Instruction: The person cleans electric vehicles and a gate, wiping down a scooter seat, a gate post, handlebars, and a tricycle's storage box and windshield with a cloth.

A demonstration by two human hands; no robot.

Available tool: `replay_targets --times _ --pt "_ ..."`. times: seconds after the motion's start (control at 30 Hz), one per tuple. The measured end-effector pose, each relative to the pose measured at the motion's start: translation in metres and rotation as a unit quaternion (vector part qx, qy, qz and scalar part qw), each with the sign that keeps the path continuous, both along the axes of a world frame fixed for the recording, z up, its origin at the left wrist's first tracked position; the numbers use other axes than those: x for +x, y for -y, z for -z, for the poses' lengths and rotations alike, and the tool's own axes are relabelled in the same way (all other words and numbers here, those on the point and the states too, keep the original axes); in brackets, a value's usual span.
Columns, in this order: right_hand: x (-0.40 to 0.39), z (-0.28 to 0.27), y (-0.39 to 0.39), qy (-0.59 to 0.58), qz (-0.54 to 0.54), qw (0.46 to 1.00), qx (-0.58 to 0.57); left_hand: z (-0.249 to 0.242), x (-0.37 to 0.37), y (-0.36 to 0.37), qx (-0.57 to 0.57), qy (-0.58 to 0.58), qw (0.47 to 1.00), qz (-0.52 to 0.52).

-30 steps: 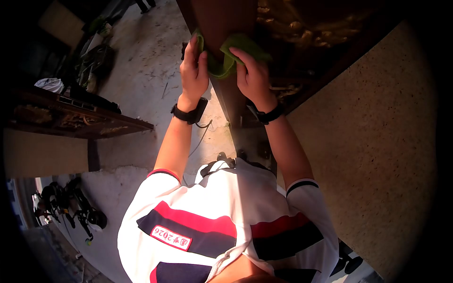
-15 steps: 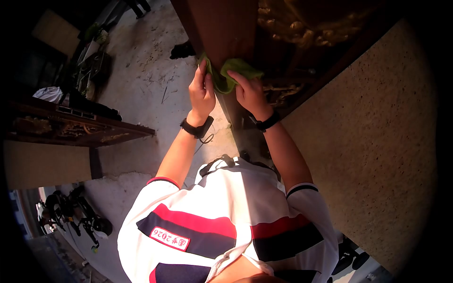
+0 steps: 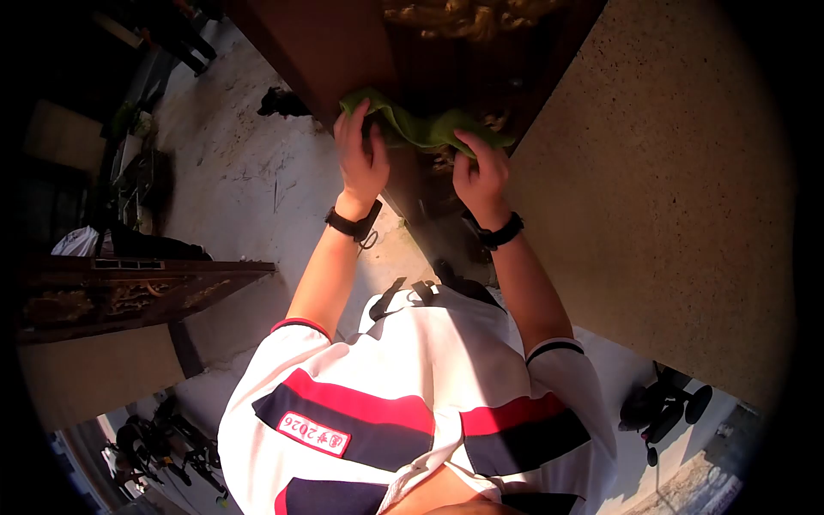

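A green cloth (image 3: pixel 427 129) is stretched in loose folds between my two hands, against a dark brown wooden door (image 3: pixel 343 60) with gold carving. My left hand (image 3: pixel 362 156) holds its left end near the door's edge, fingers pointing up and pressed on the fabric. At the cloth's right end, my right hand (image 3: pixel 484 174) grips it between thumb and fingers, in front of the carved part. Black bands circle both wrists.
On the left stands another carved wooden door (image 3: pixel 137 292). A speckled beige wall (image 3: pixel 661 197) fills the right side. A dark object (image 3: pixel 283 102) lies on the concrete floor (image 3: pixel 232 129). Bicycles or scooters (image 3: pixel 163 442) are at lower left, and a person's legs (image 3: pixel 176 39) show at top left.
My hands have moved apart, the right one going rightward and slightly down. The bunched cloth is now spread wider across the door. The view has also shifted.
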State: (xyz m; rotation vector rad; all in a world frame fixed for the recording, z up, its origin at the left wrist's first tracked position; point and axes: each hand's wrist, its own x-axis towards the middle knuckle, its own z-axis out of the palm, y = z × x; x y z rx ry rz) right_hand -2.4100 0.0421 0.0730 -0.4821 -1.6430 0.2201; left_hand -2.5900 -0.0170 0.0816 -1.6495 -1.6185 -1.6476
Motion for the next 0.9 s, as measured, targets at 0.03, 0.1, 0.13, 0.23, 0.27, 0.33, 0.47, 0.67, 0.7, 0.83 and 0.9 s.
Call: replay_targets --times 0.03,0.1,0.13,0.23,0.27,0.33,0.47,0.67,0.7,0.83,0.9 --pt "0.013 0.001 0.006 -0.001 0.027 1.000 -0.001 0.005 0.003 -0.002 -0.015 0.017 0.999 0.023" --pt "0.038 0.004 0.027 -0.003 0.081 0.997 -0.007 0.016 0.009 -0.002 -0.050 0.049 0.995 0.070" --pt "0.052 0.004 0.039 0.003 0.112 0.994 -0.014 0.022 0.013 -0.002 -0.070 0.029 0.995 0.072" --pt "0.094 0.009 0.076 -0.003 0.190 0.981 -0.039 0.037 0.036 -0.001 -0.064 0.079 0.988 0.115" --pt "0.107 0.014 0.089 -0.019 0.212 0.976 -0.049 0.044 0.046 0.004 -0.091 0.101 0.982 0.131" --pt "0.138 0.016 0.117 -0.028 0.247 0.966 -0.066 0.048 0.075 0.017 -0.134 0.104 0.967 0.190" --pt "0.203 0.018 0.164 -0.041 0.334 0.940 -0.050 0.040 0.149 0.045 -0.102 0.087 0.936 0.325" --pt "0.315 0.012 0.224 -0.069 0.436 0.897 -0.024 0.017 0.274 0.091 -0.063 0.089 0.865 0.490" --pt "0.336 0.010 0.237 -0.071 0.440 0.895 -0.022 0.019 0.296 0.101 -0.082 0.106 0.851 0.507" --pt "0.433 0.007 0.296 -0.054 0.489 0.870 -0.023 0.028 0.407 0.145 -0.095 0.119 0.806 0.572" --pt "0.483 0.007 0.328 -0.063 0.515 0.854 -0.032 0.031 0.460 0.169 -0.100 0.100 0.793 0.593"
